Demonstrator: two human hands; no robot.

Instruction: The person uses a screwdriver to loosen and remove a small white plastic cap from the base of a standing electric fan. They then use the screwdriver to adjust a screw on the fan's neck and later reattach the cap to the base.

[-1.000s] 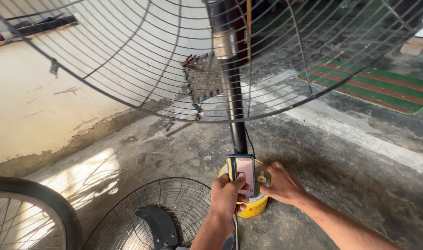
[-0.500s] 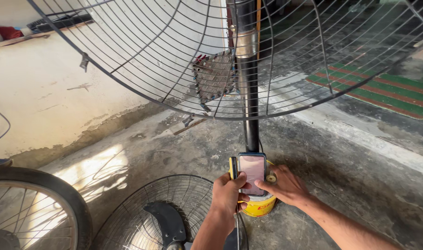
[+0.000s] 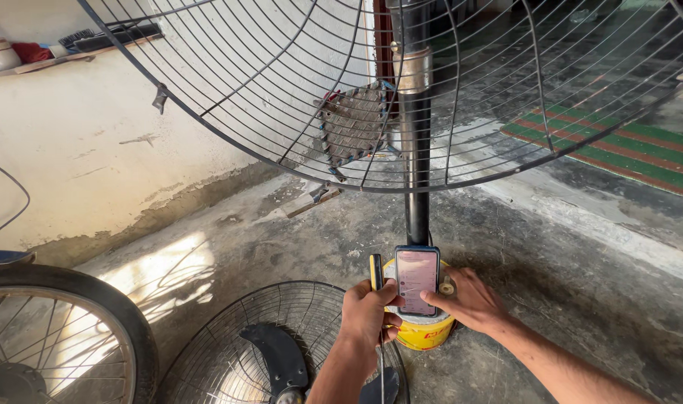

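Observation:
My left hand [image 3: 365, 313] grips a smartphone [image 3: 417, 278] with a lit pinkish screen, together with a yellow-and-black handled tool [image 3: 376, 271] pinched beside it. The index finger of my right hand [image 3: 467, 299] touches the lower right of the phone's screen. The phone leans against a black fan pole [image 3: 416, 194] that rises from a yellow can-like base [image 3: 425, 334]. The large wire fan guard [image 3: 296, 97] spreads overhead.
A second fan guard with dark blades [image 3: 278, 359] lies on the concrete floor at bottom centre. A bicycle wheel [image 3: 53, 337] stands at the lower left. A stained wall [image 3: 80, 157] runs along the left. A green striped mat [image 3: 618, 146] lies at the right.
The view has tilted and shifted, so the pole and phone sit more to the right. My hands stay on the phone; the right index finger now rests on its screen.

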